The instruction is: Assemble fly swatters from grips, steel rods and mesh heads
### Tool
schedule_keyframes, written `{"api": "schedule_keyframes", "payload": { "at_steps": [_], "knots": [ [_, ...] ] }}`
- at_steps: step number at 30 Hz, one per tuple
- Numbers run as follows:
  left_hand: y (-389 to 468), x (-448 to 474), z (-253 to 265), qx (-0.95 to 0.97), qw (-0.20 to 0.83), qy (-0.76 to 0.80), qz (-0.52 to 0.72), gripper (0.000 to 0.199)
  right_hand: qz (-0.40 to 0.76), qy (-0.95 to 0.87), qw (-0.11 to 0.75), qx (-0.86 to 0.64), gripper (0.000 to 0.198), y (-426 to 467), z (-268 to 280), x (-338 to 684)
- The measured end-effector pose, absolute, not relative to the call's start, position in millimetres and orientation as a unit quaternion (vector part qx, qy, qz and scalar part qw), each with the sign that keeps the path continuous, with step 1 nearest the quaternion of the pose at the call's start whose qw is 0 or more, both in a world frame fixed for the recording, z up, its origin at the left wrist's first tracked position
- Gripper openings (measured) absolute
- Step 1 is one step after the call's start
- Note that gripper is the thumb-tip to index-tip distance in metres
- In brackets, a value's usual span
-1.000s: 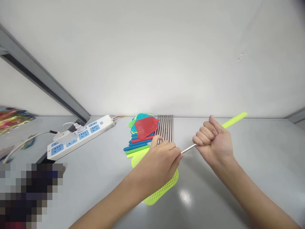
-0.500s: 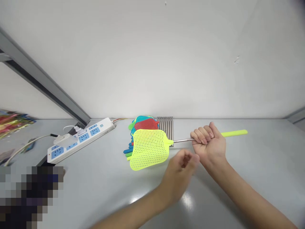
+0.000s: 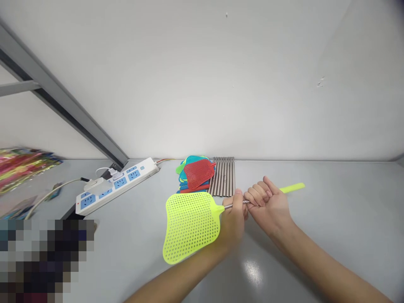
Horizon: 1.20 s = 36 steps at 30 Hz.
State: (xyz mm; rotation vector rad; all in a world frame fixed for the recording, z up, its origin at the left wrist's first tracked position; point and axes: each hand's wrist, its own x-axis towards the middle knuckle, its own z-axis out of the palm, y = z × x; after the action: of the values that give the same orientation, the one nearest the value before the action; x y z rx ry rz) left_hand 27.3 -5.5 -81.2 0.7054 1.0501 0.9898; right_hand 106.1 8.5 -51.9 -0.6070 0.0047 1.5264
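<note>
The lime-yellow fly swatter is held in front of the row of slim silver metal rods, long axis crosswise, its flat perforated plastic head to the row's near left, its smooth rounded handle to the row's right. The left hand, nearer the head, curls its grip round the thin shiny shaft; the right hand grips tightly beside the handle

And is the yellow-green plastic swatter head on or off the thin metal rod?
On. The yellow-green plastic swatter head meets the thin metal rod at its neck, with no gap showing.
</note>
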Motion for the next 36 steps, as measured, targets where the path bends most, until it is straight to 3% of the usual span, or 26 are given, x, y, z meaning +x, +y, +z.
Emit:
{"api": "schedule_keyframes", "payload": {
  "at_steps": [13,23,28,36],
  "knots": [
    [-11,15,-53,0.340,0.658,0.482,0.468,0.043,0.653,-0.002,0.707,-0.271,0.041,11,-36,118],
    [-6,5,-75,0.374,0.632,0.453,0.506,0.044,0.643,0.058,0.715,-0.268,0.040,14,-43,109],
    [-4,9,-79,0.441,0.615,0.461,0.463,0.046,0.660,0.095,0.702,-0.250,0.039,10,-51,101],
    [6,9,-83,0.425,0.657,0.438,0.443,0.049,0.697,-0.026,0.664,-0.269,0.030,0,-60,88]
  ]
}}
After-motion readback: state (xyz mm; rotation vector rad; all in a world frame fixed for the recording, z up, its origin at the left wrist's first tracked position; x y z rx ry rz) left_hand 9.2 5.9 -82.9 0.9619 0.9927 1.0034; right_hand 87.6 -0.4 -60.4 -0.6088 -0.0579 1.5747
